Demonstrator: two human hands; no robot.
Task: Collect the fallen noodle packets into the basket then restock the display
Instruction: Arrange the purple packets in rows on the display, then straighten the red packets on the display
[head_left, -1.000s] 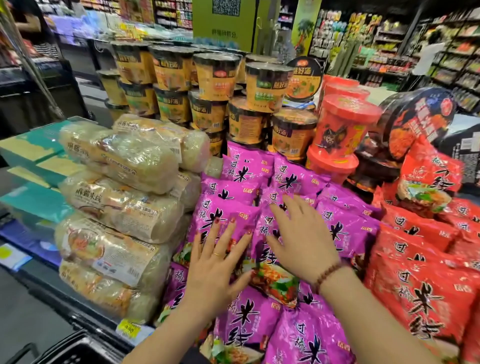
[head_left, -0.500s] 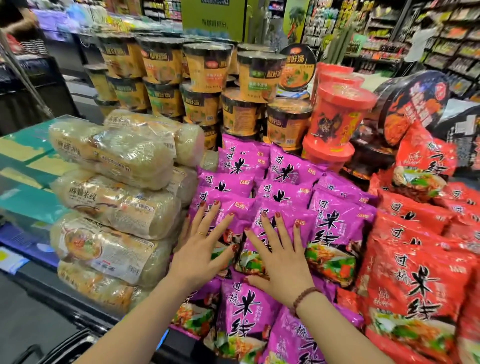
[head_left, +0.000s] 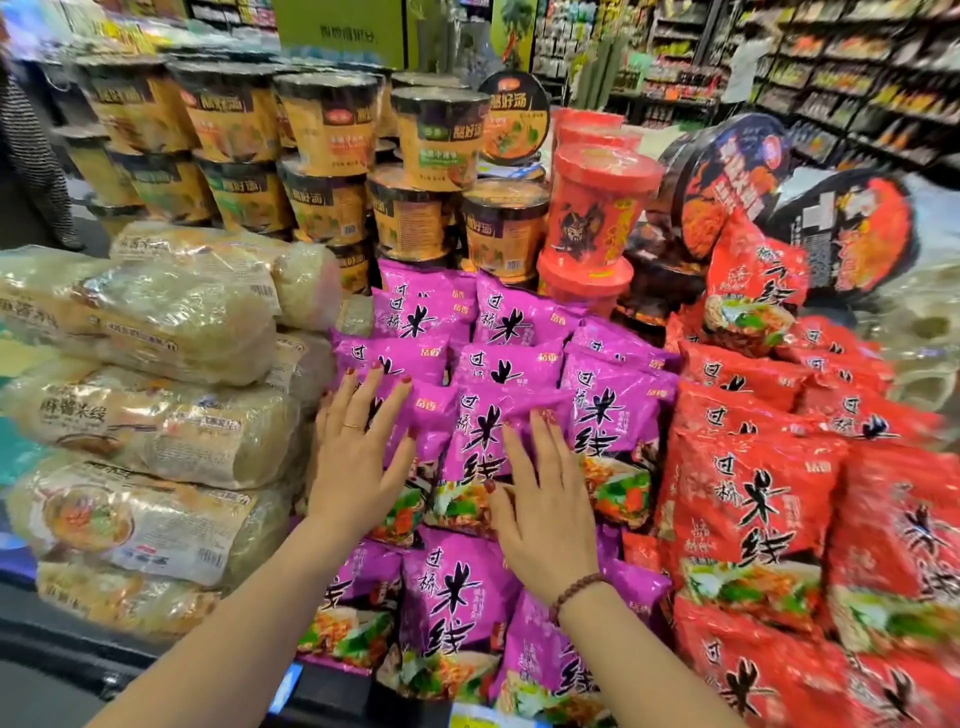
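A sloping stack of purple noodle packets (head_left: 613, 415) fills the middle of the display. My left hand (head_left: 358, 457) lies flat with spread fingers on the left purple packets. My right hand (head_left: 545, 504), a bead bracelet on its wrist, presses flat on a purple packet (head_left: 478, 441) in the middle of the stack. Neither hand grips a packet. More purple packets (head_left: 452, 613) lie below my hands at the shelf's front edge. No basket is in view.
Clear bags of pale rice noodles (head_left: 156, 415) are stacked to the left. Red noodle packets (head_left: 753, 509) lie to the right. Yellow cup noodles (head_left: 332, 135), red cups (head_left: 597, 208) and black bowls (head_left: 727, 176) stand behind. A dark shelf edge (head_left: 62, 654) runs along the front.
Both hands have slid a little up and left over the purple packets and stay flat. The purple packets now lie in tidier rows. The camera has come closer.
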